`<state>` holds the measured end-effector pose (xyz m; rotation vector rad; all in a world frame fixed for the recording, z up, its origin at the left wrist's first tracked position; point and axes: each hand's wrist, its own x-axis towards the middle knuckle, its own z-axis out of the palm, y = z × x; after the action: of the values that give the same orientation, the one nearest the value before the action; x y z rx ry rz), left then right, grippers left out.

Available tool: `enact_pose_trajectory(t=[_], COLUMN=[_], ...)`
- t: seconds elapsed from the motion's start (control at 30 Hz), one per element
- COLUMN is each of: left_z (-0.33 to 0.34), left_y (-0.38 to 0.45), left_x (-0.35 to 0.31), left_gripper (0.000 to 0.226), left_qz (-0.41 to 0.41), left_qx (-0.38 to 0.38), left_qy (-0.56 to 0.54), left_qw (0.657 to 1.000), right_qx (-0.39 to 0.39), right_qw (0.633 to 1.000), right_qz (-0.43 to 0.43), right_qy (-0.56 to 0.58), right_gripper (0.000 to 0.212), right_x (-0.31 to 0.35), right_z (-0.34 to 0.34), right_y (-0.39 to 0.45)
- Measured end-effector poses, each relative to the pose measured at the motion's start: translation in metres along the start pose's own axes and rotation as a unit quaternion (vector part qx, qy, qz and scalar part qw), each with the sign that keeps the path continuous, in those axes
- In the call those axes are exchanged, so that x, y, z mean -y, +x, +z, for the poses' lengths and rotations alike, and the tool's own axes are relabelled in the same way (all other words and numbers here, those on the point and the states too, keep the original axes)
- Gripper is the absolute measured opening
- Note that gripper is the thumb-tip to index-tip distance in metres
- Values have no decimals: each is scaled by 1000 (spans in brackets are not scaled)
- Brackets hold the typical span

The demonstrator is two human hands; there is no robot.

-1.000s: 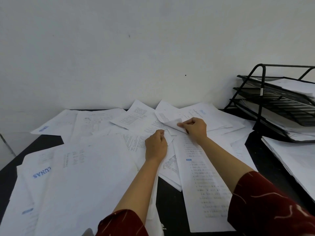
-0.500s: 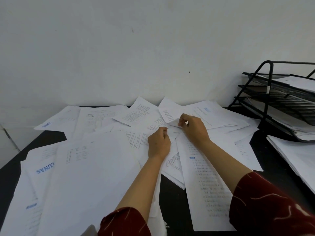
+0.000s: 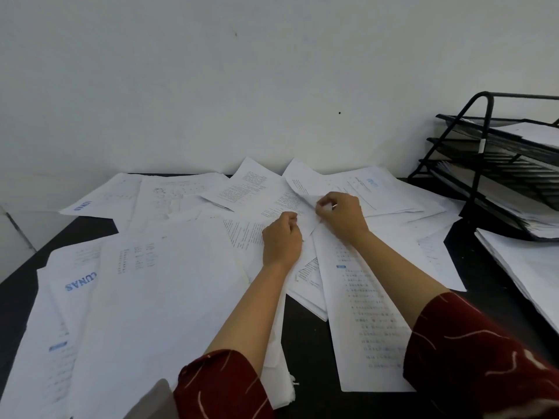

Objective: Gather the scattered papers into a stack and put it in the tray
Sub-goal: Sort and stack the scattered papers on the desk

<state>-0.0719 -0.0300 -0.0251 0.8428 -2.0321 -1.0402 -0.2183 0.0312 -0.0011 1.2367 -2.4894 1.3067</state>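
Observation:
Several white printed papers (image 3: pixel 169 297) lie scattered and overlapping across a black table (image 3: pixel 305 343). My left hand (image 3: pixel 281 240) has its fingers curled and pinches the edge of a sheet near the table's middle. Just to its right, my right hand (image 3: pixel 341 217) pinches the lifted corner of another sheet (image 3: pixel 305 181) that lies toward the wall. The two hands are close together, almost touching. A black wire tray rack (image 3: pixel 484 164) with three tiers stands at the far right, with papers in its tiers.
A separate pile of white paper (image 3: pixel 526 267) lies at the right edge, in front of the rack. A plain white wall runs behind the table. Bare black table shows between the sheets near my arms and at the far left corner (image 3: pixel 93 228).
My right hand has moved the sheet's folded corner slightly left and down, closer to my left hand. My left hand has stayed almost in place. The view shifted a little.

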Motion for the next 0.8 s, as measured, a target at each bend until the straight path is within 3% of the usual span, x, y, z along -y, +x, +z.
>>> enact_pose_trajectory(t=[0.07, 0.2, 0.33, 0.4, 0.5, 0.6, 0.7, 0.8], left_z=[0, 0, -5, -11, -17, -20, -17, -18], left_y=[0, 2, 4, 4, 7, 8, 7, 3], left_x=[0, 3, -1, -7, -10, -17, -26, -33], left_gripper=[31, 30, 52, 67, 100, 128, 115, 72], left_qz=[-2, -22, -19, -39, -76, -87, -68, -56], left_qx=[2, 18, 66, 119, 184, 198, 156, 87], left_qy=[-8, -32, -27, -28, -32, -57, -83, -157], left_qw=[1000, 999, 997, 992, 979, 975, 982, 982], right_qx=[-51, -93, -86, -19, 135, 220, 280, 304], right_qw=[994, 985, 978, 959, 880, 839, 835, 832], right_qz=[54, 84, 75, 142, 266, 286, 269, 223], right_qy=[79, 117, 173, 245, 371, 408, 389, 407], right_gripper=[11, 25, 44, 48, 39, 19, 21, 18], right_x=[-3, 0, 21, 35, 62, 78, 90, 103], right_z=[-6, -18, -33, -39, -49, -53, -56, -66], right_y=[1, 2, 6, 10, 10, 7, 6, 3])
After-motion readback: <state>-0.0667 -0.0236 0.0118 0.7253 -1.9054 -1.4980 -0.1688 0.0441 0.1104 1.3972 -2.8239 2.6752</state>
